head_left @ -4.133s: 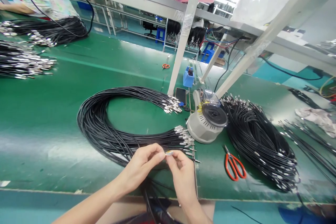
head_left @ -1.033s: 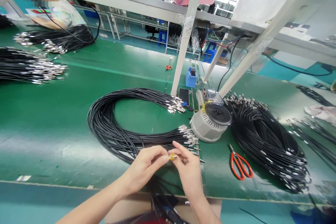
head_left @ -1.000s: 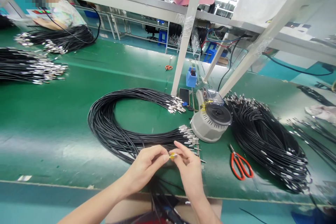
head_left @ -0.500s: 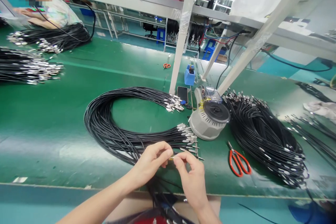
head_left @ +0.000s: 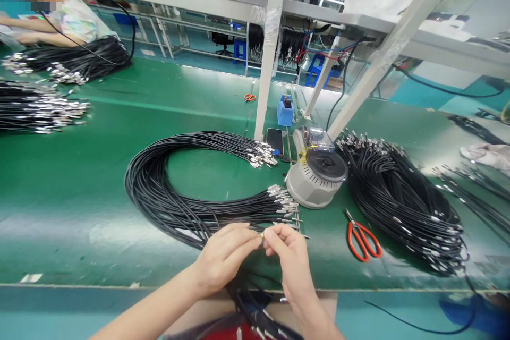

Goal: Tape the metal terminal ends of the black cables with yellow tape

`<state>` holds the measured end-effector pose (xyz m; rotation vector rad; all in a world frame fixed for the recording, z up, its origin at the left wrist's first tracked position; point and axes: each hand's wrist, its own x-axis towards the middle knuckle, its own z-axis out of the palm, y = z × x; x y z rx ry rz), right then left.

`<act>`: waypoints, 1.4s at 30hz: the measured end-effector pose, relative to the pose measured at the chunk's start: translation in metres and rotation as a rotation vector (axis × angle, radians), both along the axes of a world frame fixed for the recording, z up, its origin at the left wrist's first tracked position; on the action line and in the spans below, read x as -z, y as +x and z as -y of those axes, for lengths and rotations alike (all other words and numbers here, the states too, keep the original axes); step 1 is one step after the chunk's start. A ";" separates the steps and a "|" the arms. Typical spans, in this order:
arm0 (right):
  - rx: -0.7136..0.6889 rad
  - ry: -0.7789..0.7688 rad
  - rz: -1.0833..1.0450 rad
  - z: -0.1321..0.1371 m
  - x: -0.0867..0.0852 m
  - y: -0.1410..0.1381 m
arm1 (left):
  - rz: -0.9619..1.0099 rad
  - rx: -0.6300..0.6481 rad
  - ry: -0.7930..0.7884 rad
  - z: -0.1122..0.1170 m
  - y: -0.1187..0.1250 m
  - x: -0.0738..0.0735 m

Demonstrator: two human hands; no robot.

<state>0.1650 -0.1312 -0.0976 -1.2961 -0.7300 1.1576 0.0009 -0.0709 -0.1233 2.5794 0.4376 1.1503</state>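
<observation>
My left hand (head_left: 223, 259) and right hand (head_left: 290, 255) are both closed in a fine pinch; a tiny metal cable connector (head_left: 261, 235) sits between their fingertips, mostly hidden; it should be light, hard and slippery, so I would grip its barrel with the pads; it lies just above the green table (head_left: 59, 223), with the black cable coil (head_left: 159, 191) just beyond my hands.
</observation>
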 end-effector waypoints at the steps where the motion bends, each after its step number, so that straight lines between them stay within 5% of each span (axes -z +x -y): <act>1: -0.004 0.000 0.008 0.000 0.000 0.001 | -0.004 -0.026 -0.070 -0.001 -0.004 0.000; 6: -0.046 -0.004 0.064 0.002 0.004 0.007 | -0.190 -0.120 -0.504 -0.007 -0.015 -0.010; 13: -0.074 -0.021 0.354 0.006 0.002 0.017 | -0.289 -0.044 -0.607 -0.009 -0.001 -0.018; 20: -0.163 -0.045 0.105 0.009 0.002 0.027 | -0.302 0.038 -0.725 -0.008 0.016 -0.029; 30: -0.166 -0.022 0.233 0.012 0.002 0.025 | -0.246 0.075 -0.976 -0.013 0.019 -0.029; 35: -0.186 -0.044 0.244 0.009 0.008 0.027 | -0.261 0.083 -0.942 -0.013 0.021 -0.028; 38: -0.217 -0.053 0.480 0.012 0.010 0.044 | -0.324 0.087 -0.780 -0.012 0.021 -0.018; 42: 0.082 0.064 0.940 0.013 -0.011 0.087 | -0.397 0.073 -0.549 -0.008 0.025 0.001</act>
